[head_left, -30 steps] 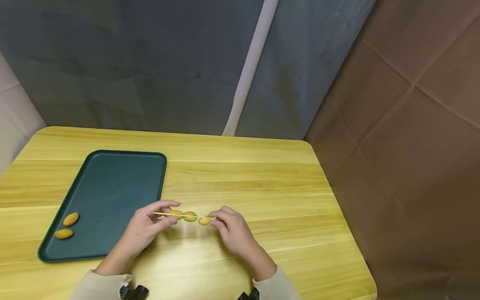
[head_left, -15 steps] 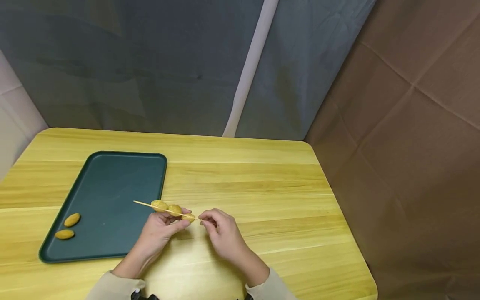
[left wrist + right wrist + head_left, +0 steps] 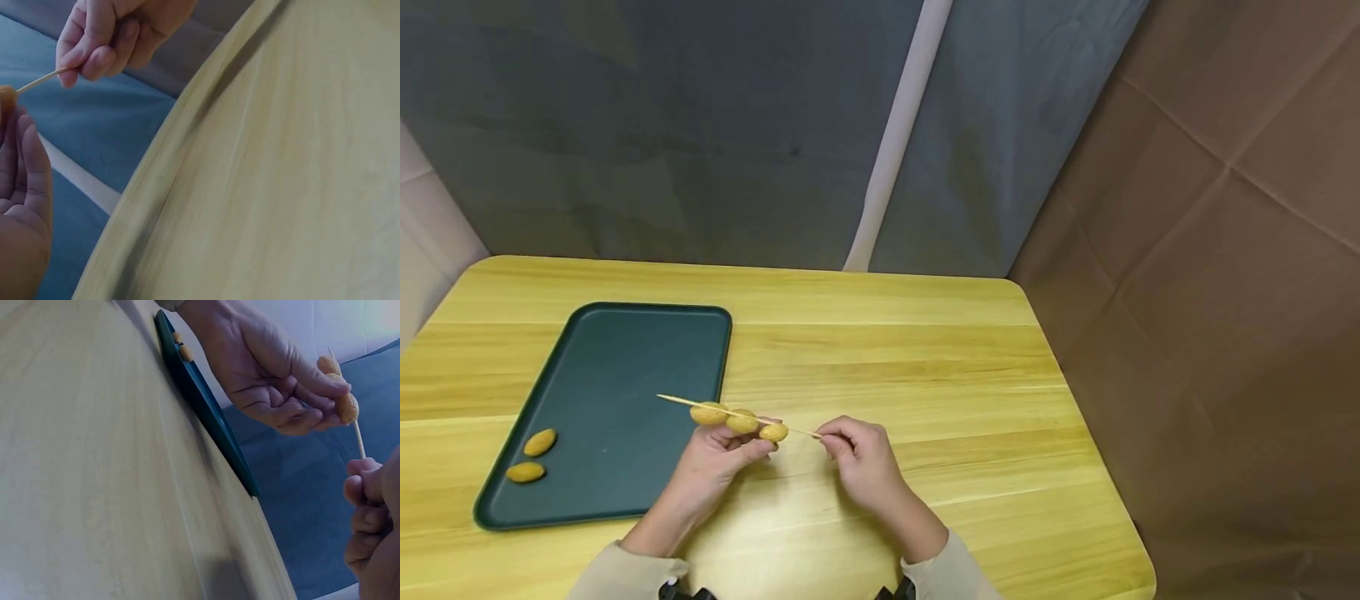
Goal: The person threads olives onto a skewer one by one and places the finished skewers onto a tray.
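Observation:
In the head view, three oval yellow-brown pieces with a rough surface sit on a thin wooden skewer [image 3: 676, 400], whose pointed end reaches left over the tray. My left hand [image 3: 706, 467] pinches the skewered piece [image 3: 773, 432] nearest the right hand between thumb and fingers. The other two, the middle piece [image 3: 742, 421] and the outer piece [image 3: 708, 413], lie just above that hand. My right hand [image 3: 867, 467] pinches the bare right end of the skewer. In the right wrist view the left thumb presses against the lowest piece [image 3: 347, 409], with bare stick below it.
A dark green tray [image 3: 625, 358] lies on the left of the wooden table [image 3: 970, 400]. Two loose oval pieces, an upper piece [image 3: 540, 442] and a lower piece [image 3: 525, 472], rest near its left edge. Grey and brown cloth hang behind and to the right.
The skewer has moved left and tilted, its point now higher. My left hand has shifted to the piece nearest my right hand. More bare stick shows beside the right fingers.

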Action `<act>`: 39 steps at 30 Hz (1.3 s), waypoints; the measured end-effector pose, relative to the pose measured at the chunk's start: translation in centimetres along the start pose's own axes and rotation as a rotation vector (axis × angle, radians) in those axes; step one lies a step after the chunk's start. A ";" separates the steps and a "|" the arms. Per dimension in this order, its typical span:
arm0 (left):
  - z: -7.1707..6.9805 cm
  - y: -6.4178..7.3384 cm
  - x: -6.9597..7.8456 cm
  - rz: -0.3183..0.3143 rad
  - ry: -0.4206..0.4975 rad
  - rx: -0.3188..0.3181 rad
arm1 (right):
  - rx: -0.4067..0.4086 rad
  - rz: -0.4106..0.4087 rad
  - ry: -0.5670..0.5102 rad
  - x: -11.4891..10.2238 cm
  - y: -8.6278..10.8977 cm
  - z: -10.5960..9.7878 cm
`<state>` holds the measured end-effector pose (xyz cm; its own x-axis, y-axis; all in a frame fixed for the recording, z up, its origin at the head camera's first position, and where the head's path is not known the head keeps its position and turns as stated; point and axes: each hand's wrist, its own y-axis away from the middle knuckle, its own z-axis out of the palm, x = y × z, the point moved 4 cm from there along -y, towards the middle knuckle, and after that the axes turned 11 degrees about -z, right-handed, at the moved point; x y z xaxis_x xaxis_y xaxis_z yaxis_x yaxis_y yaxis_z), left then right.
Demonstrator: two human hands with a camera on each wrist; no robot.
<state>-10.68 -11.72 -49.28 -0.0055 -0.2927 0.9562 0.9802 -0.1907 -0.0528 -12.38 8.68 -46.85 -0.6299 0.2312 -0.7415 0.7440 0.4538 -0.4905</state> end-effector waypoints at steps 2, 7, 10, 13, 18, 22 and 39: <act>0.3 0.1 0.0 0.006 0.034 -0.008 | 0.029 -0.051 0.032 -0.1 -0.1 -0.1; 0.9 0.3 0.2 0.034 0.091 0.032 | 0.083 -0.153 0.120 -0.5 -0.2 -0.1; 1.1 0.2 0.2 0.026 0.088 0.075 | 0.103 -0.173 0.118 -0.5 -0.2 -0.1; 1.3 0.3 0.2 0.000 0.055 0.084 | 0.114 -0.183 0.094 -0.7 -0.1 -0.1; 1.6 0.5 0.1 -0.037 -0.001 0.056 | 0.090 -0.184 0.064 -1.0 -0.2 -0.1; 1.7 0.5 0.2 -0.062 -0.075 0.067 | 0.056 -0.162 0.042 -1.2 -0.3 0.0; 2.4 -0.1 -0.1 -0.033 -0.123 0.010 | 0.042 -0.149 0.066 -1.9 -0.4 0.1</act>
<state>-10.28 -9.47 -48.67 -0.0138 -0.1692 0.9855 0.9818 -0.1891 -0.0188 -11.45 7.95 -45.35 -0.7459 0.2211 -0.6282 0.6493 0.4516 -0.6120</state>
